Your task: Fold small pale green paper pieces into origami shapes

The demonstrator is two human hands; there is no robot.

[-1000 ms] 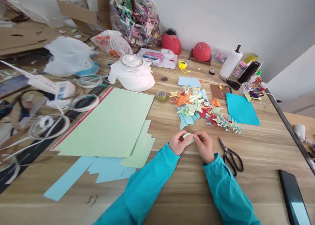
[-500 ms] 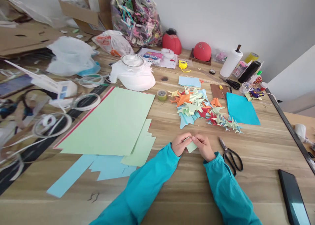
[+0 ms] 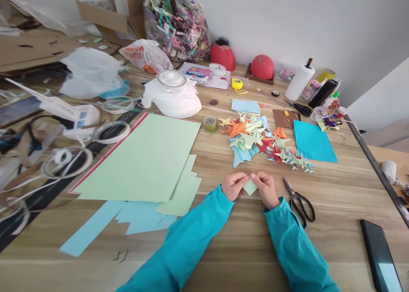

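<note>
A small pale green piece of paper (image 3: 250,188) is pinched between my two hands, one corner pointing down toward me. My left hand (image 3: 234,185) grips its left side with thumb and fingers closed. On the other side, my right hand (image 3: 265,188) pinches the paper too, its thumb on top. Just beyond my hands lies a heap of folded paper pieces (image 3: 251,137) in green, orange, blue and red. Black-handled scissors (image 3: 300,202) rest to the right of my right hand.
Large green sheets (image 3: 140,160) and blue paper strips (image 3: 92,230) lie at left. A turquoise cloth-like square (image 3: 315,142) is at right, a phone (image 3: 381,253) at front right. A tape roll (image 3: 210,123) sits by the heap; white cables (image 3: 67,162) clutter the far left.
The green paper has turned slightly in my fingers, and its lower corner now points more squarely toward me. My hands have barely shifted.
</note>
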